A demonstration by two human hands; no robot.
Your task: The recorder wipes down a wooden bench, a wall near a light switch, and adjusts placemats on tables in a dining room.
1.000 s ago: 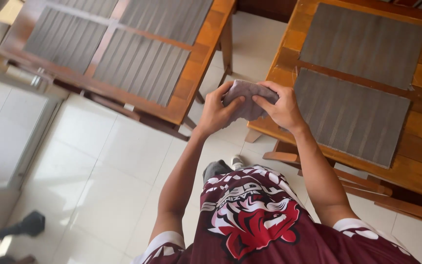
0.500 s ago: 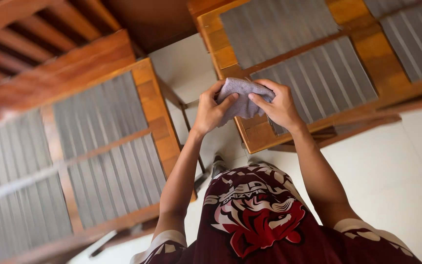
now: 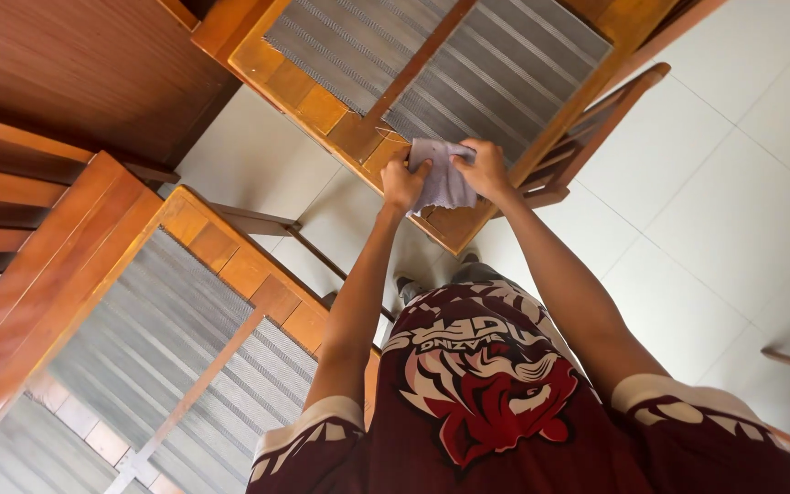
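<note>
Over the near corner of the wooden table [image 3: 322, 105], the left hand [image 3: 403, 183] and right hand [image 3: 481, 169] both pinch a pale grey cloth [image 3: 441, 178], apparently mid-fold; bringing its edges together evenly would be the careful part.

Cloth [image 3: 443, 183] between both hands, over table [image 3: 322, 105] corner; second table [image 3: 203, 247] lower left; chair [image 3: 587, 137] right.

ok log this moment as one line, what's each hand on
left hand: grips grey cloth | right hand: grips same cloth | cloth: held over corner of wooden table | person: standing on white tile floor
</note>
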